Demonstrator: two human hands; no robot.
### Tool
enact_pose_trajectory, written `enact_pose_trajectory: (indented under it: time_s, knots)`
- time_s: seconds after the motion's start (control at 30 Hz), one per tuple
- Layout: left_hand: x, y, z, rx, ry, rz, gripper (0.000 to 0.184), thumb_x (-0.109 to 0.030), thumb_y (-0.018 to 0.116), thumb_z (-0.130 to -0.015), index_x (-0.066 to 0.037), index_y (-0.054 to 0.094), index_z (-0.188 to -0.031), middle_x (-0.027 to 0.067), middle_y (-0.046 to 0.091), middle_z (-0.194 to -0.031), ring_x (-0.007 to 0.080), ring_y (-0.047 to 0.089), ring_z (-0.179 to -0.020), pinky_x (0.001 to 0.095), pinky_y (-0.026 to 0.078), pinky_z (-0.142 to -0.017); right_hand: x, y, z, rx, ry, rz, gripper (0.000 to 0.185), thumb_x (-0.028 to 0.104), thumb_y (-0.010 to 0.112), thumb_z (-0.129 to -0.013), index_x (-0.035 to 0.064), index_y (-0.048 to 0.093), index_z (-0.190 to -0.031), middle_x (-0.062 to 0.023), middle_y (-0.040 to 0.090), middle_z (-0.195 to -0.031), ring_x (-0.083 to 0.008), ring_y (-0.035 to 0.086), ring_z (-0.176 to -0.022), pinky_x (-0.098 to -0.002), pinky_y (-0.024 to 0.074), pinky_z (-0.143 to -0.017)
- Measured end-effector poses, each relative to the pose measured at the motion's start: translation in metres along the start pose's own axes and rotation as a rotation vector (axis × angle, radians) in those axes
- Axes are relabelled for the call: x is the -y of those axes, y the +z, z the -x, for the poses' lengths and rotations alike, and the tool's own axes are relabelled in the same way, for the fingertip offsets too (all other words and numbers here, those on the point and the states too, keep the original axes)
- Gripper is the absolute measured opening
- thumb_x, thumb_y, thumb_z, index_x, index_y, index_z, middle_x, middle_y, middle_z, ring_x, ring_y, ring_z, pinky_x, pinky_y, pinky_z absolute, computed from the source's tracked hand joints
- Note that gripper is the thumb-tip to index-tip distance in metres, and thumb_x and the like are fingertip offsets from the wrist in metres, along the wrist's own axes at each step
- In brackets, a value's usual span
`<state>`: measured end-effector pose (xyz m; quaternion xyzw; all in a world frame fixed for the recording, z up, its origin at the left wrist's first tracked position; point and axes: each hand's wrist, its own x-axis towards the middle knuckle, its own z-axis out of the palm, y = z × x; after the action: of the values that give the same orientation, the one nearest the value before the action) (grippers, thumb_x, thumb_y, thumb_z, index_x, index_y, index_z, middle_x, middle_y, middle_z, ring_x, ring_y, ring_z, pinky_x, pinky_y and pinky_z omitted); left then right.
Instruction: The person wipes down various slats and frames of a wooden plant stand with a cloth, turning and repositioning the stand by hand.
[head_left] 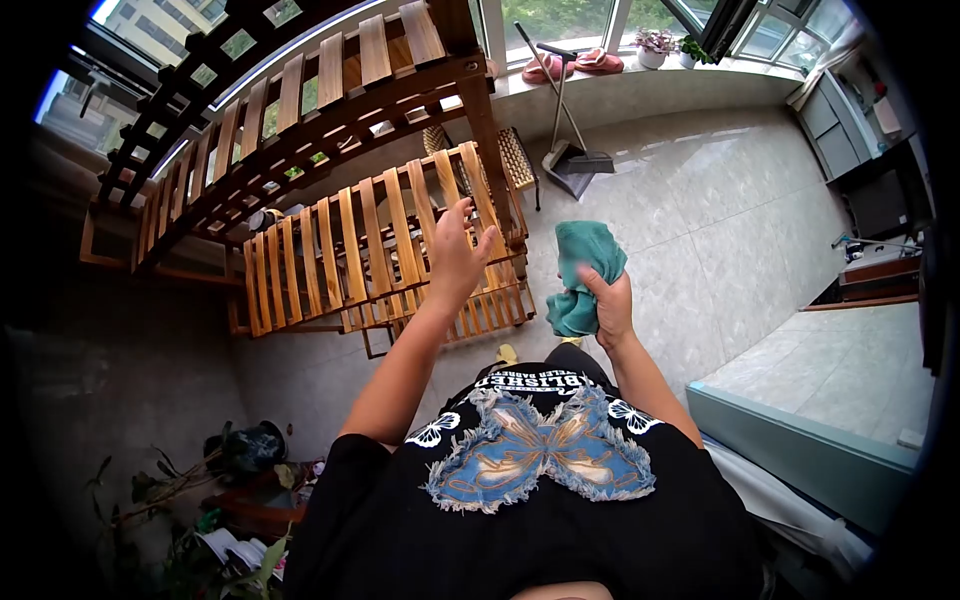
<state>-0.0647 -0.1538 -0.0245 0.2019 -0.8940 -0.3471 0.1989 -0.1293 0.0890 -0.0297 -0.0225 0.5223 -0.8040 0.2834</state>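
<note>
— At the right edge of the slatted wooden shelf [376,240], left hand [462,258]: state?

— Wide. I have the thumb apart from the fingers, hand raised over the end slats. Contact with the wood: cannot tell.

— Right hand [612,305]?

— Holding the green cloth [600,245], bunched, my thumb across its near side; most fingers hidden behind it.

— Cloth position?

— Up above the tiled floor [700,210], well apart from the shelf's right edge.

— Surroundings?

— Dustpan [578,172] on the floor, near the woven stool [519,158]. Pink slippers [600,62] toward the left end of the windowsill [640,88].
</note>
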Motion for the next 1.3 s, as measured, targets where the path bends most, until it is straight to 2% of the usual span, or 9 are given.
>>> enact_pose_trajectory:
  time_s: [0.07, 0.17, 0.3, 0.57, 0.73, 1.0, 1.07, 1.2, 1.3]
  knots:
    - [0.004, 0.023, -0.002, 0.078, -0.040, 0.040, 0.059, -0.029, 0.075, -0.095, 0.002, 0.050, -0.139, 0.0165, 0.059, -0.123, 0.0265, 0.063, -0.103, 0.0396, 0.054, -0.092, 0.009, -0.004, -0.007, -0.013, -0.018, 0.008, 0.038, 0.016, 0.075, -0.092, 0.0004, 0.062, -0.124, -0.0115, 0.071, -0.105, -0.0192, 0.071, -0.089, -0.0326, 0.0592, -0.079]
    - [-0.005, 0.060, -0.011, 0.049, -0.108, -0.020, 0.078, -0.042, 0.077, -0.089, 0.008, 0.044, -0.139, 0.0247, 0.056, -0.129, 0.0414, 0.053, -0.124, 0.0473, 0.043, -0.107, 0.017, -0.022, -0.028, -0.037, -0.043, 0.013, 0.038, 0.015, 0.074, -0.092, 0.0000, 0.062, -0.124, -0.0116, 0.071, -0.103, -0.0192, 0.071, -0.086, -0.0320, 0.0592, -0.078]
    - [-0.012, 0.098, -0.023, -0.045, -0.172, -0.127, 0.079, -0.045, 0.073, -0.093, 0.007, 0.041, -0.144, 0.0297, 0.056, -0.135, 0.0431, 0.059, -0.123, 0.0496, 0.049, -0.099, 0.033, -0.050, -0.062, 0.025, 0.027, 0.038, 0.034, 0.013, 0.074, -0.092, -0.0001, 0.062, -0.121, -0.0095, 0.071, -0.100, -0.0171, 0.070, -0.082, -0.0309, 0.0592, -0.072]
    - [-0.007, 0.118, -0.021, -0.227, -0.388, -0.416, 0.046, -0.023, 0.060, -0.101, -0.010, 0.054, -0.144, 0.0189, 0.072, -0.086, 0.0429, 0.070, -0.076, 0.0519, 0.055, -0.068, 0.054, -0.112, -0.141, 0.120, 0.087, 0.168, 0.027, 0.011, 0.073, -0.092, 0.0017, 0.063, -0.115, -0.0061, 0.070, -0.095, -0.0147, 0.068, -0.076, -0.0306, 0.0586, -0.066]
    - [-0.010, 0.099, -0.006, -0.171, -0.448, -0.410, 0.047, -0.023, 0.059, -0.101, -0.009, 0.053, -0.145, 0.0218, 0.072, -0.092, 0.0428, 0.069, -0.081, 0.0529, 0.054, -0.069, 0.059, -0.099, -0.173, 0.189, 0.133, 0.156, 0.024, 0.012, 0.073, -0.092, 0.0036, 0.062, -0.111, -0.0037, 0.067, -0.090, -0.0133, 0.065, -0.069, -0.0306, 0.0574, -0.062]
    - [-0.014, 0.097, 0.063, -0.123, -0.410, -0.376, 0.050, -0.024, 0.062, -0.101, -0.017, 0.050, -0.149, 0.0079, 0.074, -0.091, 0.0315, 0.071, -0.084, 0.0430, 0.055, -0.073, 0.068, -0.046, -0.180, 0.379, 0.033, 0.150, 0.042, 0.015, 0.074, -0.093, 0.0033, 0.056, -0.129, -0.0025, 0.065, -0.106, -0.0102, 0.064, -0.083, -0.0268, 0.0566, -0.073]
    - [-0.019, 0.093, 0.071, -0.109, -0.373, -0.334, 0.051, -0.024, 0.061, -0.101, -0.017, 0.049, -0.150, 0.0069, 0.074, -0.091, 0.0308, 0.071, -0.086, 0.0430, 0.055, -0.073, 0.098, -0.015, -0.171, 0.470, -0.227, 0.189, 0.046, 0.014, 0.072, -0.094, 0.0017, 0.056, -0.135, -0.0043, 0.065, -0.112, -0.0124, 0.064, -0.094, -0.0294, 0.0562, -0.082]
    - [-0.016, 0.102, 0.069, -0.169, -0.339, -0.380, 0.049, -0.027, 0.062, -0.100, -0.020, 0.053, -0.147, 0.0117, 0.073, -0.088, 0.0355, 0.070, -0.081, 0.0469, 0.055, -0.069, 0.183, 0.091, -0.147, 0.487, -1.280, 0.333, 0.047, 0.013, 0.079, -0.086, 0.0069, 0.068, -0.131, -0.0112, 0.067, -0.127, -0.0261, 0.063, -0.112, -0.0367, 0.0532, -0.096]
    - [-0.020, 0.102, 0.066, -0.188, -0.324, -0.334, 0.047, -0.029, 0.062, -0.099, -0.019, 0.056, -0.145, 0.0165, 0.071, -0.088, 0.0391, 0.069, -0.081, 0.0496, 0.054, -0.069, 0.214, 0.149, -0.142, 0.430, -1.729, 0.287, 0.048, 0.023, 0.082, -0.074, 0.0211, 0.077, -0.122, -0.0035, 0.066, -0.135, -0.0242, 0.062, -0.108, -0.0342, 0.0541, -0.091]
